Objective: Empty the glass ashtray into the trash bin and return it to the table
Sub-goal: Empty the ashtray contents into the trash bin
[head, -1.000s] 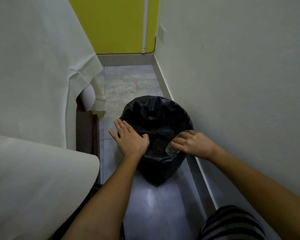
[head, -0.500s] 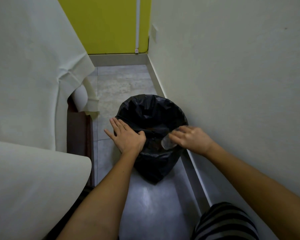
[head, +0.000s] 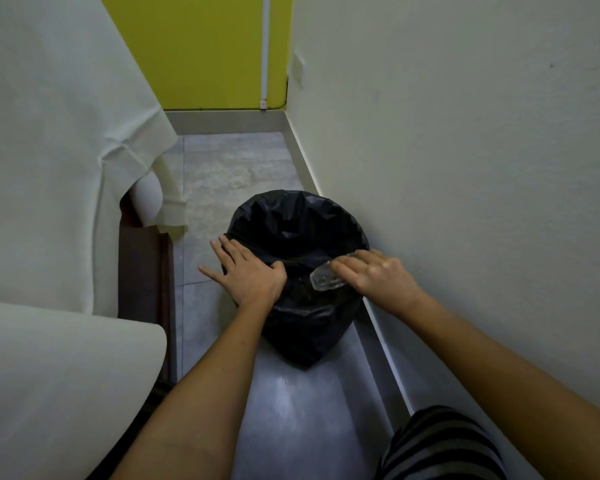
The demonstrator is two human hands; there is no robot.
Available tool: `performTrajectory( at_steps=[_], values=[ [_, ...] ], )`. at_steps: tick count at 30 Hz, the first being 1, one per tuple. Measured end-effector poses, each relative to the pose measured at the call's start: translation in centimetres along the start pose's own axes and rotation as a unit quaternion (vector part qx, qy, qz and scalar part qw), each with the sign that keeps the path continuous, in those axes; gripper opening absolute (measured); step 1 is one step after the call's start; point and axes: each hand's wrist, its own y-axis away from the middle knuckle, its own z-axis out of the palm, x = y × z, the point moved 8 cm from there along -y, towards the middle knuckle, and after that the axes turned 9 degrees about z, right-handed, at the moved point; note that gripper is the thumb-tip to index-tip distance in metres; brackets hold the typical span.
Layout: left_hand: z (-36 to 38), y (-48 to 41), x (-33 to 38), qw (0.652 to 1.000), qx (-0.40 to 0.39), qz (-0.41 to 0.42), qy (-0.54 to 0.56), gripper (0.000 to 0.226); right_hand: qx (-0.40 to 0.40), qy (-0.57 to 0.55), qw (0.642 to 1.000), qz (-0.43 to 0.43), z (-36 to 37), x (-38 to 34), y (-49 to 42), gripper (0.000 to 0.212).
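A round trash bin lined with a black plastic bag (head: 291, 237) stands on the floor. The right hand (head: 378, 278) grips a clear glass ashtray (head: 323, 280) tilted over its near rim; the left hand (head: 250, 271), fingers spread flat, presses its left rim.

1. Right hand (head: 378, 277) raised slightly at the bin's (head: 291, 220) right rim, fingers now blurred.
2. Ashtray (head: 323, 280) tipped steeper over the bin mouth, more glass showing at frame centre.
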Motion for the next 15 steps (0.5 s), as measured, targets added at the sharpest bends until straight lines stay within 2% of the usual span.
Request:
performTrajectory(
  at_steps=[1,4,9,13,15],
  values=[
    [0.1,-0.1,0.1,1.000,-0.001,-0.005,0.006,0.097,0.006,0.002,1.000,0.006,-0.1,0.1,0.1,0.027],
    [0.3,-0.1,0.9,1.000,-0.011,0.005,0.007,0.097,-0.030,0.028,0.997,-0.061,0.7,-0.8,1.2,0.028],
    [0.5,-0.3,1.7,1.000,-0.018,0.020,-0.004,0.097,0.001,0.016,0.999,0.034,-0.7,1.2,-0.6,0.031],
    [0.7,-0.3,1.4,0.999,-0.023,0.022,0.003,0.096,-0.043,0.038,0.997,-0.055,1.2,-1.4,1.8,0.026],
    [0.6,-0.4,1.5,0.999,-0.024,0.028,0.000,0.096,-0.052,0.030,0.997,-0.043,1.2,-1.2,2.0,0.026]
  ],
)
